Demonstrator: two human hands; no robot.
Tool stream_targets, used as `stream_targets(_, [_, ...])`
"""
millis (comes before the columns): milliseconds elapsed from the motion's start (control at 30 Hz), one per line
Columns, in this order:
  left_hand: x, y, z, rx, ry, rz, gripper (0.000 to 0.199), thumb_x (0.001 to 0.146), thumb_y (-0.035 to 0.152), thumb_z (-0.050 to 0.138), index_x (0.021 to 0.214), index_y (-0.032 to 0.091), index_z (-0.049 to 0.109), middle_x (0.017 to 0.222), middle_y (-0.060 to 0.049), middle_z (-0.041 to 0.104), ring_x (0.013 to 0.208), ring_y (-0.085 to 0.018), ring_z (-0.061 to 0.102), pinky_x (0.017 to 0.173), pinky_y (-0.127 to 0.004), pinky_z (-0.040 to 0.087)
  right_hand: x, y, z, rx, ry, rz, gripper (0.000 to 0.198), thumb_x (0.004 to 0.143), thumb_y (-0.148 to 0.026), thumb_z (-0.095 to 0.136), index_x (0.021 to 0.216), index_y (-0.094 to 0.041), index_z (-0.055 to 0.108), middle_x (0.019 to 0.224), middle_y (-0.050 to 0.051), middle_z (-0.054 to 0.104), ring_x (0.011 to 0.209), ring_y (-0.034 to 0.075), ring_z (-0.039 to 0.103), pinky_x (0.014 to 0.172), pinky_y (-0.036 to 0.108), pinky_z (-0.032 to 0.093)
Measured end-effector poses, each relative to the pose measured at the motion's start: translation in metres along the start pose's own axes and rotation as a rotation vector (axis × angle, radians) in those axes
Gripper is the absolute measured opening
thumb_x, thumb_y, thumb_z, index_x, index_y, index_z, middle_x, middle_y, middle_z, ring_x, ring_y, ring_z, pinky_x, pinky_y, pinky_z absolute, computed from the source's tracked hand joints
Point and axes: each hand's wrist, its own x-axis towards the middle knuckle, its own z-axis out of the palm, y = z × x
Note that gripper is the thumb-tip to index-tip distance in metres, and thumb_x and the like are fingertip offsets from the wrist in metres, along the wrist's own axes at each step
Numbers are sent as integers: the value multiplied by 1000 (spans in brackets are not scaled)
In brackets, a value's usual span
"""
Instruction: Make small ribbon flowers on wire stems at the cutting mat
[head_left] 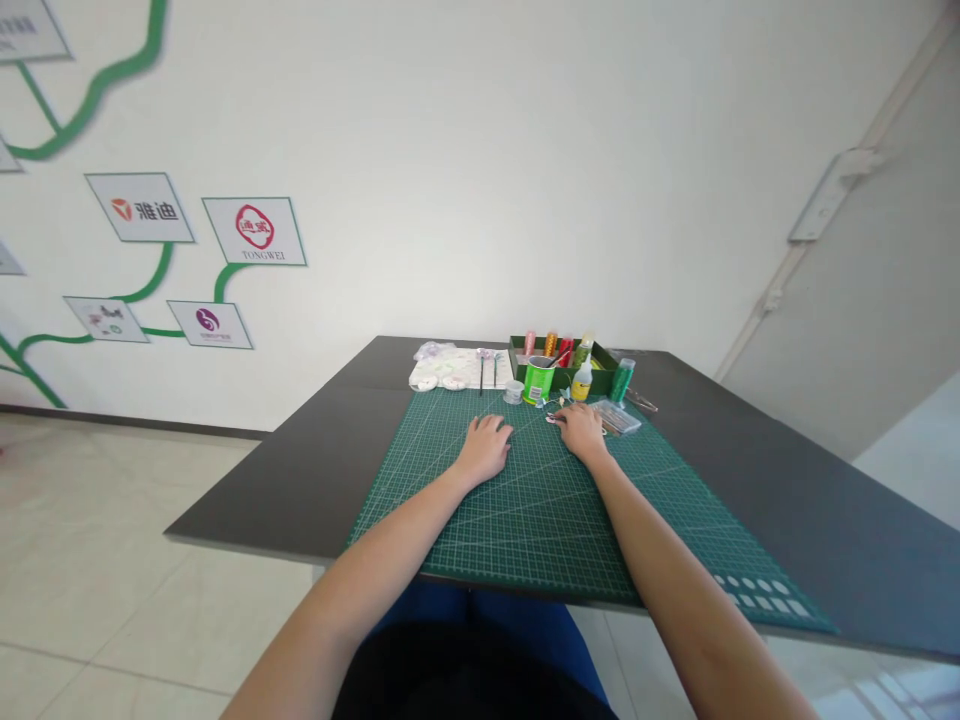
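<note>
My left hand [486,450] rests palm down on the green cutting mat [525,540], its fingers slightly curled and apart, with nothing in them. Farther right, my right hand [582,430] is at the mat's far part, fingers drawn together at a small dark and white item [553,418] too small to name. Just beyond it stand a bright green can [538,384] and a small yellow-labelled glue bottle [581,382]. A clear plastic case [616,417] lies beside the right hand, and a little clear tub [514,392] stands left of the can.
Behind, a dark green box [602,382] holds several coloured tubes. A green tube [622,380] stands at its right. White sheets [465,368] with two dark-handled tools [481,374] lie at the back left. The black table [300,480] reaches the white wall [480,180].
</note>
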Motion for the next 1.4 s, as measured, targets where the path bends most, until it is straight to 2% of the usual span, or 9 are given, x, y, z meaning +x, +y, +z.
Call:
stream_targets(67, [-4,0,0,1,2,-5,26,95,17,54,120,17,63,138,-16,56,133,-32,50,115,-58,35,-4,-4,-2,10,9,15,21,93,-20,59,101,-18,78,113,17,71,114,34,53,91,46,39])
stream_targets(267, [-7,1,-2,-15,10,33,26,94,14,55,118,16,65,127,-13,63,123,-29,57,108,-48,44,-17,-22,-5,66,26,37,15,92,-26,65,91,-17,77,105,14,71,104,30,53,83,39,37])
stream_targets(533, [-8,-2,-4,-133,4,-11,23,95,21,58,115,17,67,118,-10,69,114,-28,62,102,-45,48,-34,-47,-11,187,-15,-17,9,89,-27,70,88,-20,76,84,5,72,94,25,57,79,33,37])
stream_targets(667, [-8,-7,-4,-227,29,-36,23,93,28,63,114,19,67,116,-10,70,111,-27,63,101,-43,49,-42,-62,-14,238,-46,-90,7,88,-25,70,86,-21,75,85,4,72,95,24,58,80,32,36])
stream_targets(867, [-6,-12,-4,-253,-15,8,38,81,31,78,115,18,66,116,-11,69,109,-28,63,98,-41,49,-48,-80,-16,326,-72,-194,4,87,-21,72,85,-19,74,94,6,71,97,24,57,84,34,37])
stream_targets(1067, [-6,-13,-6,-266,6,1,29,82,22,75,110,18,69,108,-9,71,102,-27,65,92,-39,50,-47,-81,-19,515,-49,-211,3,84,-15,72,83,-18,74,93,7,74,98,24,61,89,37,44])
stream_targets(1167, [-7,-15,-6,-300,33,-24,30,81,16,74,110,18,69,109,-8,73,102,-26,66,94,-39,49,-45,-77,-19,653,-57,-190,5,85,-17,69,86,-17,73,85,6,76,87,21,68,81,33,49])
stream_targets(1267, [-6,-16,-5,-394,59,-53,30,82,17,74,111,19,70,107,-7,75,100,-25,68,94,-37,50,-42,-74,-17,770,-70,-163,9,87,-21,65,90,-16,72,79,6,77,76,20,72,71,30,52])
stream_targets(1400, [-4,-18,-3,-580,89,-104,23,86,24,71,108,19,72,97,-5,77,88,-21,70,86,-32,52,-39,-69,-10,929,-70,-124,17,81,-22,69,96,-16,72,74,5,78,74,21,73,75,33,55])
